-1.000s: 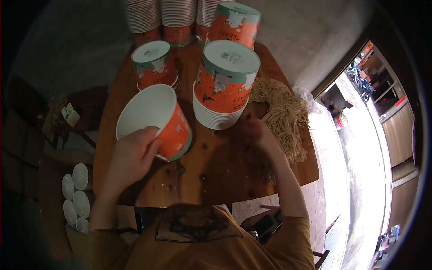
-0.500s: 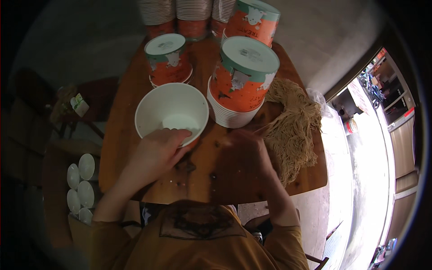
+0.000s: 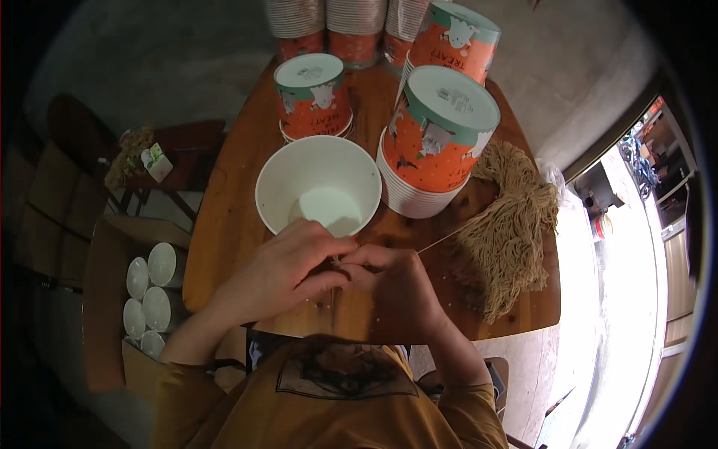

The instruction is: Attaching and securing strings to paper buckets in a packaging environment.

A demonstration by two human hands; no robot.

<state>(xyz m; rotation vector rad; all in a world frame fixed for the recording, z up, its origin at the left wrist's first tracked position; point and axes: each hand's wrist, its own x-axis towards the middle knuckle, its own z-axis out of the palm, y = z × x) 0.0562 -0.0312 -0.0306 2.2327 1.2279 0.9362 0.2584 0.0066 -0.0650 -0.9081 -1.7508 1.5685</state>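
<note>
My left hand (image 3: 288,269) and my right hand (image 3: 400,288) meet fingertip to fingertip just in front of an open white paper bucket (image 3: 318,176). Both are closed in a pinch on a thin tan cord (image 3: 439,241), which runs from my right fingers up to a heap of tan cords (image 3: 508,232) at the table's right side. What lies between the fingertips is mostly hidden. The bucket stands upright, its inside showing and small holes near its rim.
Beyond the bucket stand upside-down stacks of orange and green printed buckets (image 3: 437,142), with a shorter stack (image 3: 313,97) at the left. Wrapped bucket stacks (image 3: 357,30) line the wooden table's (image 3: 224,247) far end. On the left, a cardboard box (image 3: 108,299) holds several white buckets (image 3: 155,307).
My left hand has come away from the bucket's near rim toward my right hand, and the fingertips now meet. The whole view has shifted slightly.
</note>
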